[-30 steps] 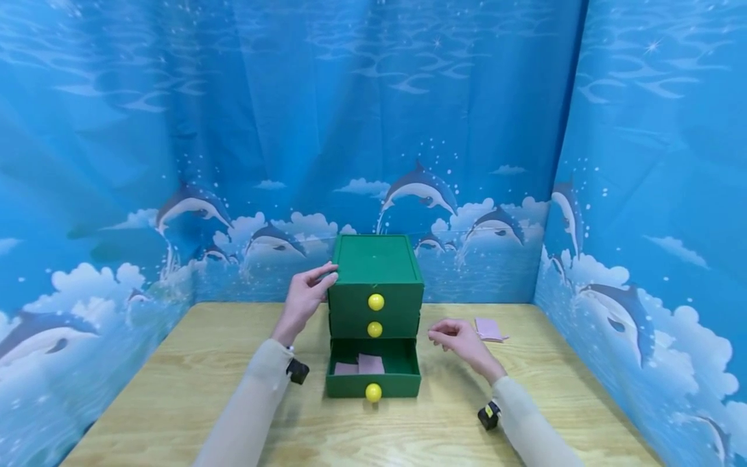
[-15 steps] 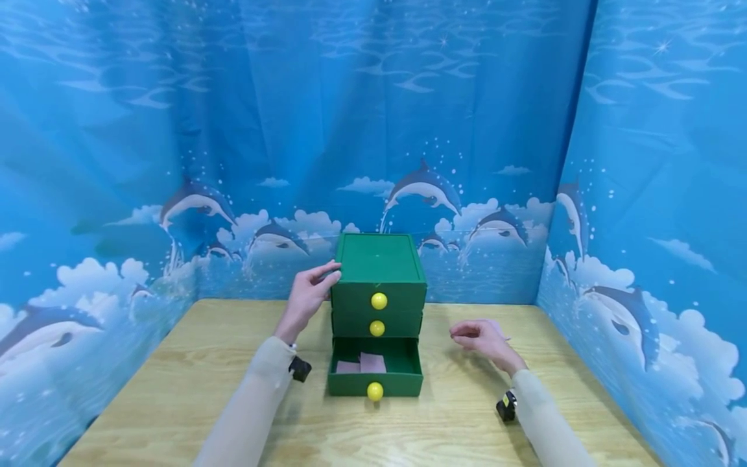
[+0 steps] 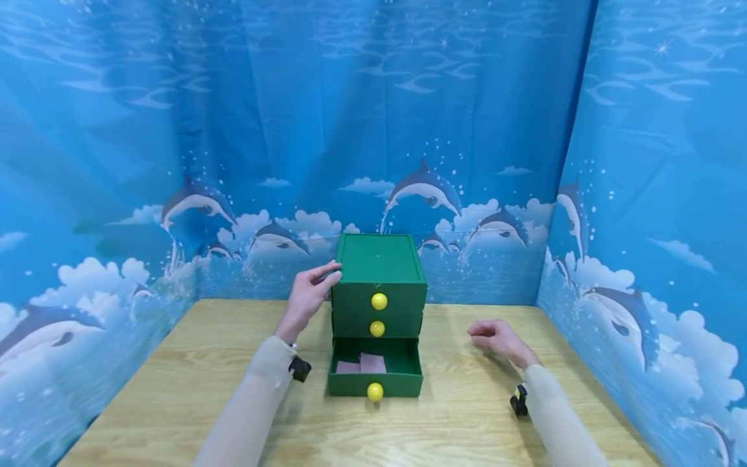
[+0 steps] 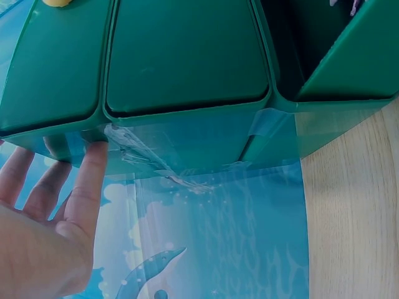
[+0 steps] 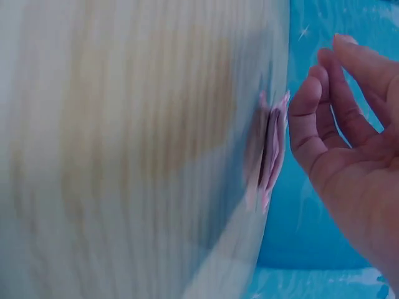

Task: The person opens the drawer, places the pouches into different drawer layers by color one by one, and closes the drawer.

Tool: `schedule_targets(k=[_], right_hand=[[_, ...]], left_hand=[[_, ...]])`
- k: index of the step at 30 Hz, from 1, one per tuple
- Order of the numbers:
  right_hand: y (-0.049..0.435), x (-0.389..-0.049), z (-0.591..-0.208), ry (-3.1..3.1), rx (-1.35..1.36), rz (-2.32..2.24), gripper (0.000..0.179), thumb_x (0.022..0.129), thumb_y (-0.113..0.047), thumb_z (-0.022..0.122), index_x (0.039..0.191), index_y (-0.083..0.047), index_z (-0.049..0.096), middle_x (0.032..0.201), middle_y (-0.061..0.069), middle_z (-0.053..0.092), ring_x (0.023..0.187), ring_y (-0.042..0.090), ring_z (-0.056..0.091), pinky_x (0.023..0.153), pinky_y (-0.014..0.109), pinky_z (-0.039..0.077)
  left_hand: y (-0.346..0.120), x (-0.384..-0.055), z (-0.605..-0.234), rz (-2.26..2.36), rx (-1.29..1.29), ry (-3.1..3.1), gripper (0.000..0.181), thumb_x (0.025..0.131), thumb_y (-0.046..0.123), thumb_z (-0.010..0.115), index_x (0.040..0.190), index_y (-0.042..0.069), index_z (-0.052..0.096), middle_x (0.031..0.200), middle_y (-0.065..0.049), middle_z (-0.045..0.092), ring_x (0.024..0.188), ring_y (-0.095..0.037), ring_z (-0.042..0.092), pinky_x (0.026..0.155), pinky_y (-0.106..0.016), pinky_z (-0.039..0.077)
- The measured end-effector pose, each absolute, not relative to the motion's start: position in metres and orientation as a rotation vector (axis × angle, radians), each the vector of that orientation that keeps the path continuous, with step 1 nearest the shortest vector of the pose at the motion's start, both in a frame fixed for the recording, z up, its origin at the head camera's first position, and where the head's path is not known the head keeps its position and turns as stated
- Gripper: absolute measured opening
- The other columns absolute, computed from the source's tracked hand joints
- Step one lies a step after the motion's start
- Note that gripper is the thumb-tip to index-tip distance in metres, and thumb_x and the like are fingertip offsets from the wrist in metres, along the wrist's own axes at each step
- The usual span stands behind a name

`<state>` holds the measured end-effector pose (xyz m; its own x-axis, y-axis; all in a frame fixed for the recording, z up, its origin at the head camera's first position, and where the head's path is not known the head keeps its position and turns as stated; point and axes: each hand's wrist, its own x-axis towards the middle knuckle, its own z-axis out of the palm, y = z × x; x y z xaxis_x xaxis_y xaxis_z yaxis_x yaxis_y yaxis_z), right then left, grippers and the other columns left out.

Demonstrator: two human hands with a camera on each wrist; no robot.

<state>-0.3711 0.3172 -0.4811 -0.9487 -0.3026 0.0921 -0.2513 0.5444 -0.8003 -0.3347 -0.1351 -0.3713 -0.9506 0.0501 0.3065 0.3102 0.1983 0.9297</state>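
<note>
A green drawer cabinet (image 3: 379, 259) with yellow round knobs stands mid-table. Its bottom drawer (image 3: 350, 384) is pulled out, and two pink folded pieces (image 3: 372, 363), cloth or paper, lie inside. My left hand (image 3: 306, 295) rests its fingertips on the cabinet's upper left side; in the left wrist view the fingers (image 4: 93, 168) are extended against that wall. To the right, my right hand (image 3: 498, 340) hovers over the table, fingers loosely bent and holding nothing. Near it lies a folded pink piece (image 5: 271, 149), seen in the right wrist view but hidden behind the hand in the head view.
The wooden table (image 3: 222, 389) runs back to a blue dolphin-print curtain (image 3: 292, 162) behind and at both sides. Two upper drawers (image 3: 403, 301) are closed. Clear tape (image 4: 143, 146) shows on the cabinet's side.
My right hand has moved rightward, away from the cabinet, and now covers the pink piece on the table in the head view. The left hand stays at the cabinet's side.
</note>
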Motion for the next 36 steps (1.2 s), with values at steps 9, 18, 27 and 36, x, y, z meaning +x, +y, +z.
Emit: schedule_targets(k=[9, 18, 27, 36], right_hand=[[0.343, -0.376, -0.485, 2.779, -0.33, -1.357, 0.037, 0.094, -0.017, 0.067, 0.122, 0.007, 0.063, 0.128, 0.027, 0.06, 0.104, 0.027, 0.062, 0.079, 0.028, 0.052], [0.359, -0.376, -0.484, 2.878, -0.315, -1.184, 0.035, 0.092, -0.019, 0.069, 0.119, 0.003, 0.067, 0.126, 0.028, 0.061, 0.117, 0.041, 0.057, 0.094, 0.042, 0.049], [0.364, -0.379, -0.492, 2.92, -0.427, -1.067, 0.028, 0.089, -0.008, 0.071, 0.114, 0.006, 0.069, 0.112, 0.023, 0.07, 0.108, 0.04, 0.062, 0.092, 0.05, 0.051], [0.357, -0.379, -0.491, 2.886, -0.292, -1.041, 0.022, 0.084, 0.0, 0.073, 0.106, -0.001, 0.074, 0.108, 0.019, 0.07, 0.101, 0.032, 0.061, 0.09, 0.049, 0.049]], left_hand=[[-0.133, -0.335, -0.372, -1.853, -0.359, -2.262, 0.038, 0.098, 0.037, 0.06, 0.133, 0.023, 0.062, 0.154, -0.001, 0.042, 0.095, -0.01, 0.06, 0.077, -0.04, 0.053], [-0.134, -0.335, -0.373, -1.854, -0.355, -2.263, 0.04, 0.098, 0.038, 0.06, 0.134, 0.022, 0.061, 0.155, -0.002, 0.042, 0.1, -0.019, 0.06, 0.074, -0.032, 0.052], [-0.134, -0.335, -0.372, -1.851, -0.342, -2.274, 0.038, 0.098, 0.038, 0.06, 0.133, 0.024, 0.062, 0.153, 0.004, 0.044, 0.085, -0.023, 0.056, 0.073, -0.032, 0.052], [-0.136, -0.336, -0.371, -1.843, -0.344, -2.276, 0.037, 0.098, 0.039, 0.06, 0.132, 0.026, 0.062, 0.154, 0.001, 0.043, 0.097, -0.022, 0.059, 0.073, -0.033, 0.051]])
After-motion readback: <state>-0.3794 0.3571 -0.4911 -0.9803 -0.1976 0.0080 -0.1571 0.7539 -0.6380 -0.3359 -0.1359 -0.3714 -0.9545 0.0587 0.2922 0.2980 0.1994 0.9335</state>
